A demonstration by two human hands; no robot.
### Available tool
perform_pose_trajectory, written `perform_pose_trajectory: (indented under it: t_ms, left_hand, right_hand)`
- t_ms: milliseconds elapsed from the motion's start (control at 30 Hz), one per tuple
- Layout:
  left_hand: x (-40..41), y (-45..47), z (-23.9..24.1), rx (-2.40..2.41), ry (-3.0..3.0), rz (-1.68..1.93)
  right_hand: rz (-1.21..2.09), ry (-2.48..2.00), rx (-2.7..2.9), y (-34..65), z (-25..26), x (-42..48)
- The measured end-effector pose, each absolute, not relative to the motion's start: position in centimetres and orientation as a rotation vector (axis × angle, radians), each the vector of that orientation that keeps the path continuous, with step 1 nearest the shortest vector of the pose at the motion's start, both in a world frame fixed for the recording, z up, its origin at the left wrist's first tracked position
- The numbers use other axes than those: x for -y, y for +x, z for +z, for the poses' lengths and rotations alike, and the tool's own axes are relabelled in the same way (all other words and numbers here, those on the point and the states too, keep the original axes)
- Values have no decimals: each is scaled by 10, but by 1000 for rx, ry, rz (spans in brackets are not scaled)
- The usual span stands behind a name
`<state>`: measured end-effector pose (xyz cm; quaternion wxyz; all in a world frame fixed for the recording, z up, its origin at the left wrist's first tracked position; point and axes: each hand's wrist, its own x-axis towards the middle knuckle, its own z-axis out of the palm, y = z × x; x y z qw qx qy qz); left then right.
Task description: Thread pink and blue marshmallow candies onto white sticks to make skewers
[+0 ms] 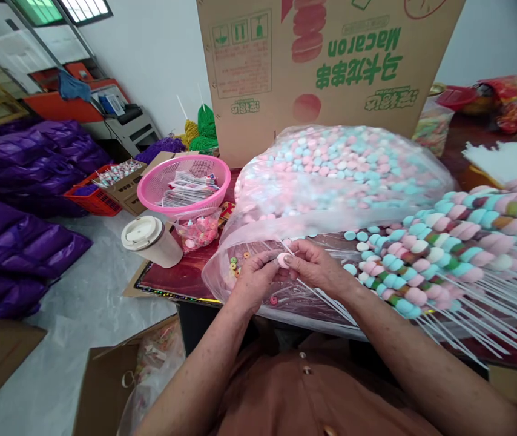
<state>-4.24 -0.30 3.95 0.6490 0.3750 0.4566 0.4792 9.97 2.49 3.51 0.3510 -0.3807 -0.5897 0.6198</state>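
A pale pink marshmallow (pixel 283 260) sits between the fingertips of both hands. My left hand (pixel 258 269) is closed, pinching it from the left side. Fingers of my right hand (pixel 315 264) are wrapped round a thin white stick (pixel 306 284), whose tip shows above them; the thumb touches the marshmallow. Whether the stick has pierced it I cannot tell. Just behind my hands lies a big clear plastic bag (pixel 331 181) full of pink, blue and white marshmallows. To the right is a pile of marshmallow skewers (pixel 435 254), their white sticks pointing toward me.
A pink basket (pixel 222 191) of printed packets, a lidded cup (pixel 149 239) and a small bag of pink sweets (pixel 199 232) occupy the table's left. Behind stands a large carton (pixel 258 139). An open box (pixel 104 375) is on the floor, near purple bags (pixel 13 254).
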Motion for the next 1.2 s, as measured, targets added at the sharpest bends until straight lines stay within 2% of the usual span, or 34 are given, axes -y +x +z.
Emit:
perform_pose_trajectory:
  t_ms: [200, 300, 367, 533, 733, 1000, 1200]
  left_hand:
    - [7, -44, 42, -959, 900, 1043]
    - [6, -46, 36, -1043, 816, 1073]
    - [6, -47, 31, -1122, 737, 1127]
    - [6, -45, 27, -1241, 716, 1244]
    - [8, -36, 26, -1356, 845, 1281]
    - [11, -34, 26, -1240, 744, 1264]
    - [5, -37, 23, -1173, 585, 1328]
  right_hand:
    - [1629, -1156, 1397, 92, 28, -19]
    - [1621, -1200, 1502, 100, 37, -11]
    - [1447, -1228, 1744, 111, 43, -2]
    - [639, -1595, 2342, 124, 47, 22]
    - [274, -1809, 2620, 111, 49, 28]
    - [237, -1851, 2620, 110, 54, 29]
    - [496, -1835, 2473, 116, 56, 25]
